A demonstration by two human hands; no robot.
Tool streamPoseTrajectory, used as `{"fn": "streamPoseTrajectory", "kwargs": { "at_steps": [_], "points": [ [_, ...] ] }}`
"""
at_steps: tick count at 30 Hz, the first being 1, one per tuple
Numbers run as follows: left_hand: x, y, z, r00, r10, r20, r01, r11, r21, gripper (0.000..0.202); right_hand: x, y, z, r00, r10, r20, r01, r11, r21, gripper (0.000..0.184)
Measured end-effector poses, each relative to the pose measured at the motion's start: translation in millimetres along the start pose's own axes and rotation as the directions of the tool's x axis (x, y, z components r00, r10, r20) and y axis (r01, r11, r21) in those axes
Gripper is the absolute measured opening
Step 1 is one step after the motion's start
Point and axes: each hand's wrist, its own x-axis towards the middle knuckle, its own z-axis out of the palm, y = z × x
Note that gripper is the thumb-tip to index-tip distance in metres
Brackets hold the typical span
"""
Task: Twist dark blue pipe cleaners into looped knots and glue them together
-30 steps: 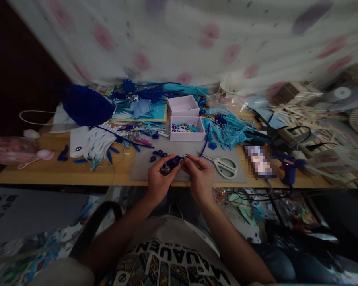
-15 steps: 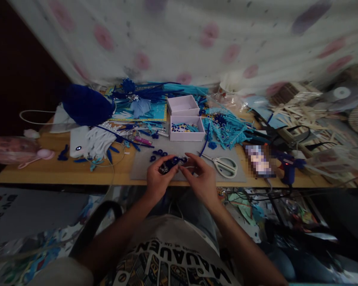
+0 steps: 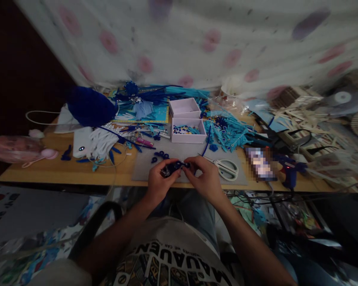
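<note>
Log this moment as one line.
left hand: holds dark blue piece | right hand: pinches its end | below: grey mat | nearby: scissors

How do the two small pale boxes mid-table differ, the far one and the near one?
The far box shows a bare inside; the near box holds small blue and turquoise bits. The near box stands at the back edge of the grey mat; the far box sits behind it. Both are pale, rectangular and lidless.

A single camera on my head looks forward and down. My left hand and right hand sit close, low centre; the table stretches beyond, curtain behind.
</note>
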Motion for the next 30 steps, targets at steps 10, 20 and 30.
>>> {"fn": "streamPoseTrajectory", "kwargs": {
  "at_steps": [10,20,30],
  "points": [
    [0,11,-6.6,0.993,-0.062,0.103,0.064,0.998,-0.015,0.036,1,2,-13,0.997,0.014,0.077,-0.023,0.993,0.118,0.010],
    [2,17,-9.3,0.993,-0.049,0.104,0.058,0.994,-0.091,0.024,-6,4,-10,0.998,0.047,0.035,-0.052,0.985,0.167,0.008],
    [20,11,-9.9,0.976,-0.197,0.088,0.210,0.961,-0.180,0.021,-2,5,-7,0.996,0.069,0.060,-0.079,0.980,0.185,0.010]
  ]
}}
